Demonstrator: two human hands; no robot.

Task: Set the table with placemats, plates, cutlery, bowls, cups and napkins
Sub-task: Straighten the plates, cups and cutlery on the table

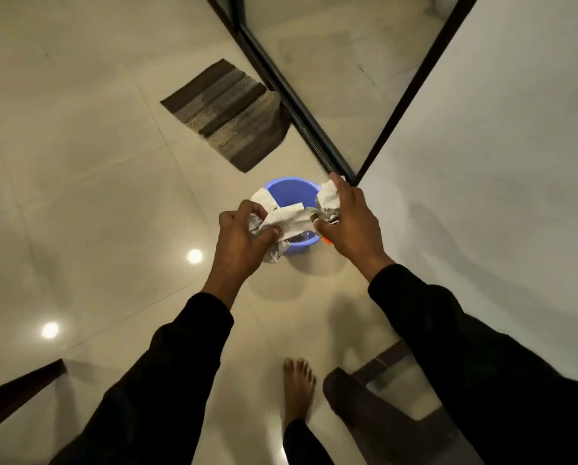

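Over the blue bucket (pixel 285 193), mid-scene, both hands work a crumpled wad of printed paper (pixel 282 220). Left hand (pixel 238 241) has its fingers curled round the left end, thumb pressing into the creases. Right hand (pixel 346 226) is clenched on the right end, a white bunch sticking up past the knuckles. A torn-looking strip of paper stretches between the two fists, right above the bucket's mouth. Something orange (pixel 327 241) peeks out just under the right hand; what it is, hard to tell.

Both arms come in from the near side in black sleeves (pixel 166 380). The bucket stands on pale glossy floor tiles (pixel 79 196), close to the foot of a dark door frame (pixel 301 109). Farther off, left of that frame, lies a striped brown-and-grey mat (pixel 228 114). Right of the frame rises a white wall (pixel 499 129). Two ceiling lights reflect on the tiles at near left. Near centre, a bare foot (pixel 297 387) rests flat on the floor, and just right of it sits a dark stool (pixel 381 397). A dark wooden edge (pixel 15 394) cuts in at the near-left corner.
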